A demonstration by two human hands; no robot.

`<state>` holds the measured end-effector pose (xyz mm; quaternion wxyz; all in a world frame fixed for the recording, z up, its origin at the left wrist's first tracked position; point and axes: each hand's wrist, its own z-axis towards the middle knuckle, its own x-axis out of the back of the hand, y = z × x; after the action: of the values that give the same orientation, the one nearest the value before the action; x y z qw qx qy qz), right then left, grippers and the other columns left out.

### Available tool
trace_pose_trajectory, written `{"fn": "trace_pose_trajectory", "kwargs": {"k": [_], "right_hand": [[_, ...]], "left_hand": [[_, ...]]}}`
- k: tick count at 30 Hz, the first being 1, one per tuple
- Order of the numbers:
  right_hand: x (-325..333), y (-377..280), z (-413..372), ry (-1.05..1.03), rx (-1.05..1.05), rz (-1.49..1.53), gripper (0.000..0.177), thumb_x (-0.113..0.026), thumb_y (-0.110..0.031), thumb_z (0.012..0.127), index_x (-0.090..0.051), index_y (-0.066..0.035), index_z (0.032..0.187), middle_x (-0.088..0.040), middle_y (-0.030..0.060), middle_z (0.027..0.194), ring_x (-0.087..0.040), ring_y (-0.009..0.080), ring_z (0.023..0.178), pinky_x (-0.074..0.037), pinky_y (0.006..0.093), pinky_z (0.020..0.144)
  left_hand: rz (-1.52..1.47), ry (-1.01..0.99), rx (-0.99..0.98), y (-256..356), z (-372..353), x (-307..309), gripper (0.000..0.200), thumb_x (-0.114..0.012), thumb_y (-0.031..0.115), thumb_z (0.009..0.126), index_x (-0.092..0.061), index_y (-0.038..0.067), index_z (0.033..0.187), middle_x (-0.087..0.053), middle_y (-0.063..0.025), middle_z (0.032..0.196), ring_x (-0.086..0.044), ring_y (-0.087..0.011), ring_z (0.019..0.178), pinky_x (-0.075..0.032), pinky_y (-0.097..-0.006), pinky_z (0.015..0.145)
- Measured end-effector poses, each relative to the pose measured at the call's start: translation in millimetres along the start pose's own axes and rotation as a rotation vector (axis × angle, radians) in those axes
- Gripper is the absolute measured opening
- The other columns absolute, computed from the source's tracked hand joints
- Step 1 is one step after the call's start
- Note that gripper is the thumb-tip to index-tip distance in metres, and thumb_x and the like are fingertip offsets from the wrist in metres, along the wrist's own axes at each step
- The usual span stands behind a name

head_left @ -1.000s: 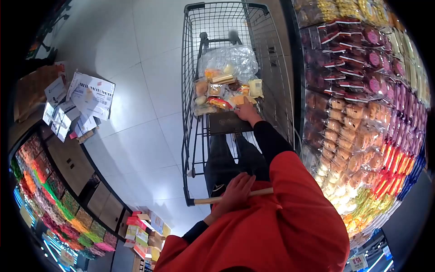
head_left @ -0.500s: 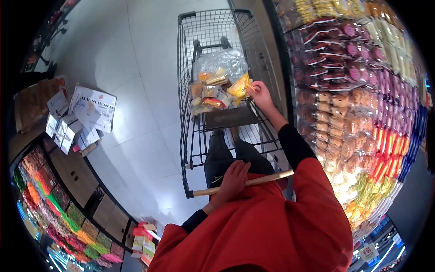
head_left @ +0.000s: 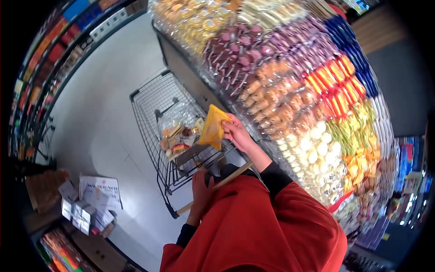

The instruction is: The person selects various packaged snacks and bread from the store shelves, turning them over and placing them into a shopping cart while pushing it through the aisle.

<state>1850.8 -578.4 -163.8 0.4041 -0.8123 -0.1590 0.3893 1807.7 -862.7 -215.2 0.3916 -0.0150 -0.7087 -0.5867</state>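
My right hand [head_left: 239,132] is closed on the edge of a yellow triangular packet [head_left: 212,128], lifted above the right side of the shopping cart [head_left: 149,97]. My left hand [head_left: 201,189] lies closed around the cart's wooden handle [head_left: 235,173], close to my body. Inside the cart, a clear plastic bag [head_left: 176,117] and several small wrapped snacks [head_left: 177,140] sit together near the handle end.
Along the right runs a large display of wrapped snacks [head_left: 290,97]. White boxes and papers [head_left: 97,195] are stacked at the lower left beside a brown carton [head_left: 43,190]. Stocked shelves [head_left: 59,50] curve along the upper left, with tiled floor [head_left: 99,99] between.
The yellow packet has risen out of the cart in my right hand, toward me and the display. My view has turned right, and the cart now appears slanted and lower left.
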Motion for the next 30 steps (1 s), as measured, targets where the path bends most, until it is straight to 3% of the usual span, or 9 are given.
{"fn": "trace_pose_trajectory", "kwargs": {"k": [3,5,7,9,10,13,18,21,30], "right_hand": [[-2,-23,-39,0.002,0.071,-0.125,0.039,-0.055,-0.013,0.105,-0.047,-0.008,0.142,-0.066,0.0035,0.113,-0.062,0.0099,0.1,-0.053,0.0268,0.085],[18,-10,-48,-0.071,0.166,-0.273,0.038,-0.056,-0.012,0.105,-0.047,-0.007,0.141,-0.067,0.0052,0.11,-0.062,0.0097,0.099,-0.051,0.0267,0.085],[20,-14,-67,-0.016,0.116,-0.394,0.038,-0.058,-0.012,0.104,-0.048,-0.006,0.14,-0.067,0.0059,0.109,-0.061,0.0087,0.099,-0.051,0.027,0.086],[19,-20,-77,-0.154,0.07,-0.668,0.037,-0.061,-0.015,0.103,-0.051,-0.006,0.137,-0.067,0.0056,0.11,-0.06,0.0089,0.1,-0.051,0.0275,0.087],[15,-23,-84,-0.206,0.104,-0.653,0.037,-0.065,-0.018,0.101,-0.054,-0.006,0.134,-0.068,0.0063,0.111,-0.061,0.0097,0.102,-0.051,0.0278,0.09],[23,-9,-83,-0.178,0.135,-0.518,0.038,-0.067,-0.021,0.101,-0.055,-0.004,0.133,-0.068,0.0061,0.114,-0.061,0.0107,0.105,-0.05,0.0277,0.092],[49,-36,-113,-0.13,0.135,-0.577,0.047,-0.073,-0.024,0.096,-0.055,-0.002,0.134,-0.064,0.0072,0.123,-0.061,0.0134,0.109,-0.05,0.0299,0.097],[61,-25,-127,-0.114,0.172,-0.554,0.048,-0.074,-0.02,0.095,-0.054,-0.002,0.134,-0.064,0.0069,0.123,-0.061,0.0134,0.108,-0.051,0.0302,0.094],[85,-20,-152,0.085,0.3,-0.425,0.04,-0.075,-0.015,0.093,-0.06,-0.002,0.127,-0.069,0.0059,0.11,-0.062,0.0123,0.103,-0.053,0.0306,0.092]], "left_hand": [[0.073,-0.106,0.028,0,14,11,0.036,-0.063,0.011,0.094,-0.057,-0.001,0.127,-0.059,-0.0232,0.12,-0.054,-0.0433,0.117,-0.044,-0.0491,0.101],[0.011,-0.002,-0.092,3,31,12,0.038,-0.063,0.014,0.096,-0.056,-0.002,0.13,-0.059,-0.0241,0.122,-0.056,-0.0444,0.115,-0.044,-0.0497,0.102],[0.117,0.034,-0.193,32,47,15,0.037,-0.063,0.016,0.098,-0.055,-0.002,0.13,-0.06,-0.0201,0.123,-0.06,-0.0379,0.113,-0.047,-0.0447,0.1],[-0.641,-0.062,0.116,71,64,19,0.032,-0.063,0.013,0.099,-0.057,-0.001,0.128,-0.06,-0.0144,0.125,-0.062,-0.026,0.113,-0.049,-0.0374,0.097],[-0.712,-0.163,0.131,49,70,11,0.027,-0.063,0.009,0.1,-0.057,0.0,0.125,-0.064,-0.0106,0.121,-0.063,-0.0179,0.109,-0.05,-0.0327,0.095],[-0.586,-0.081,0.274,68,82,6,0.024,-0.063,0.006,0.099,-0.059,0.0,0.122,-0.067,-0.0093,0.113,-0.065,-0.0163,0.102,-0.051,-0.0319,0.093],[-1.118,0.037,0.323,109,91,-4,0.024,-0.063,0.007,0.099,-0.064,-0.002,0.121,-0.068,-0.0099,0.118,-0.066,-0.018,0.105,-0.054,-0.0355,0.096],[-1.144,0.063,0.326,113,92,-11,0.025,-0.062,0.006,0.099,-0.063,-0.002,0.123,-0.068,-0.0094,0.118,-0.066,-0.0188,0.105,-0.055,-0.0362,0.096],[-1.027,-0.167,0.31,110,91,-25,0.029,-0.059,0.007,0.101,-0.058,0.004,0.13,-0.063,-0.0058,0.126,-0.063,-0.018,0.11,-0.053,-0.0359,0.095]]}}
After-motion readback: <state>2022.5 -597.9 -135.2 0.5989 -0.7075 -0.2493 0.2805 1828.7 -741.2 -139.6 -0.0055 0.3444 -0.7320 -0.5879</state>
